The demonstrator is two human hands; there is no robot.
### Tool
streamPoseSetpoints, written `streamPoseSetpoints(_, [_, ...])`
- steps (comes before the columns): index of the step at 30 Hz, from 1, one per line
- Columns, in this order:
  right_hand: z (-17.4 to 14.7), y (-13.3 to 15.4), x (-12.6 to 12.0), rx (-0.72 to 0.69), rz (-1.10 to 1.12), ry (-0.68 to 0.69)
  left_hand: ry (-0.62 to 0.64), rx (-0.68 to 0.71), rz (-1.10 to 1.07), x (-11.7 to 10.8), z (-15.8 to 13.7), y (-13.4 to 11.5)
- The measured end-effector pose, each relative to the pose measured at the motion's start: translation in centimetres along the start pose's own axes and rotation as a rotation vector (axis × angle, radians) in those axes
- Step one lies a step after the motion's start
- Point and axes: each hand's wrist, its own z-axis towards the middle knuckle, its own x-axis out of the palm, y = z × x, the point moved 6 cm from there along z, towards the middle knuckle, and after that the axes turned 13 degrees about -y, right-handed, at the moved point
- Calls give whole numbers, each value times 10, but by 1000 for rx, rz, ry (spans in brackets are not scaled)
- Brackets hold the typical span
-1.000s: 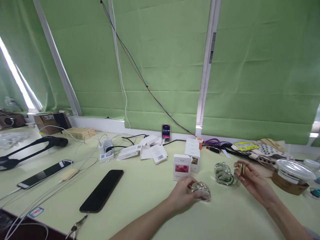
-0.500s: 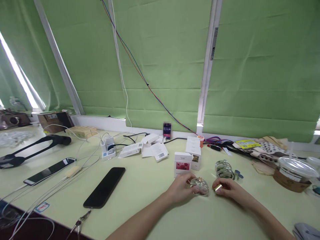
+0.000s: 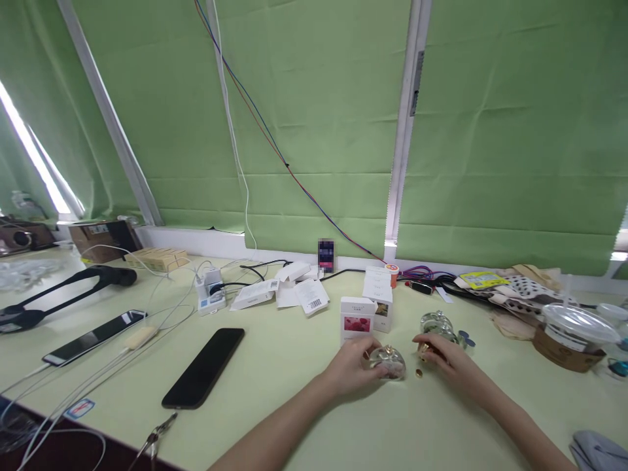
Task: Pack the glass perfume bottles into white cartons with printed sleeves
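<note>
My left hand (image 3: 352, 364) grips the side of a clear, rounded glass bottle (image 3: 391, 367) with a small gold neck on top. The bottle stands on the pale table between my hands. Just to its right, my right hand (image 3: 444, 358) is closed around a small gold cap (image 3: 424, 352), mostly hidden by the fingers. Below those fingertips a tiny gold disc (image 3: 418, 373) lies on the table. More clear glass bottles (image 3: 436, 324) stand just beyond my right hand, with small grey-blue cylinders (image 3: 464, 339) beside them.
Behind the left hand stands a white box with a pink picture (image 3: 357, 318), with more white boxes (image 3: 377, 294) behind it. A black phone (image 3: 203, 368) lies to the left. At right are a lidded plastic cup (image 3: 574, 333) and a patterned cloth (image 3: 527, 291).
A tiny gold disc now lies on the table by my right hand. The gold cap has turned and is more covered by the fingers. My left hand still grips the bottle.
</note>
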Motion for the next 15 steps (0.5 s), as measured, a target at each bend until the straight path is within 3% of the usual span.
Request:
streamPoseSetpoints(5, [-4,2,-2,-124,-111,55,10,86,95,-3,-2,-7])
streamPoseSetpoints(15, [-7,42,-3,-367,-270,72,85,48,20,7,-6,-1])
